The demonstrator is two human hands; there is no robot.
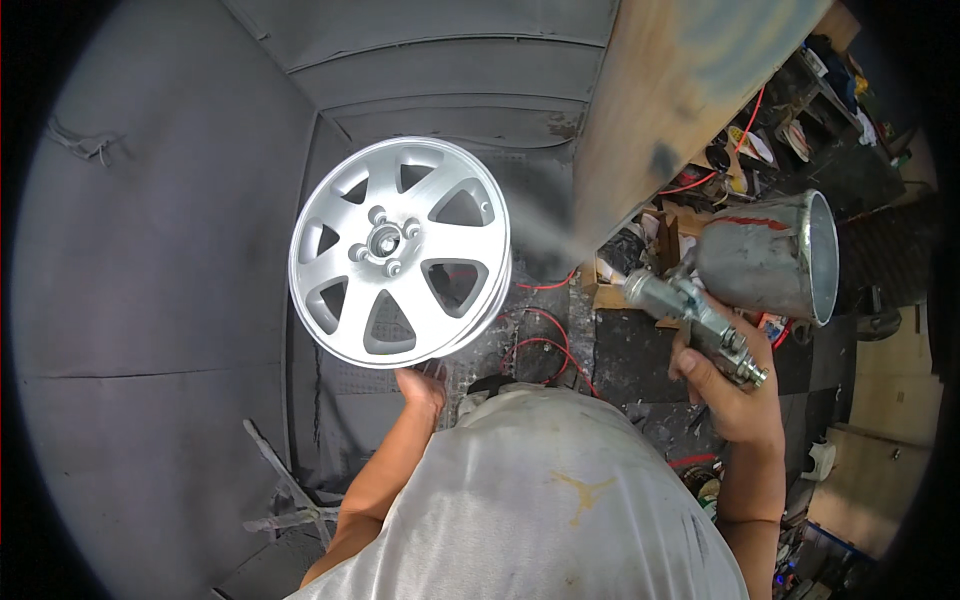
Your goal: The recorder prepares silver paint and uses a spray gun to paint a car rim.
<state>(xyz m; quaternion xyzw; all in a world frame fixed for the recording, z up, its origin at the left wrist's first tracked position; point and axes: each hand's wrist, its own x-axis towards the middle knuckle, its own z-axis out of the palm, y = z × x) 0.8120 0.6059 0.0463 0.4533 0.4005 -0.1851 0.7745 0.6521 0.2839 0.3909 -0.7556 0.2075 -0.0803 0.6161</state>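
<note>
A silver alloy wheel (pixel 405 298) with several spokes faces up, left of the middle, its face toward me and slightly tilted. My left hand (pixel 424 386) is at its lower edge; the fingers go up behind the rim and are partly hidden. On the right, my right hand (pixel 738 385) is wrapped round a metal spray gun (pixel 690 312). A grey metal paint cup (pixel 755 255), open at its wide end, is attached to the gun. Pale mist spreads from the nozzle toward the wheel's right side, with a gap between nozzle and wheel.
Grey sheeted walls (pixel 160 250) enclose the left and far sides. A wooden panel (pixel 660 110) stands upright beyond the gun. A red hose (pixel 545 340) curls across the floor. Cluttered shelves (pixel 810 120) line the right. A metal stand leg (pixel 285 475) juts out at lower left.
</note>
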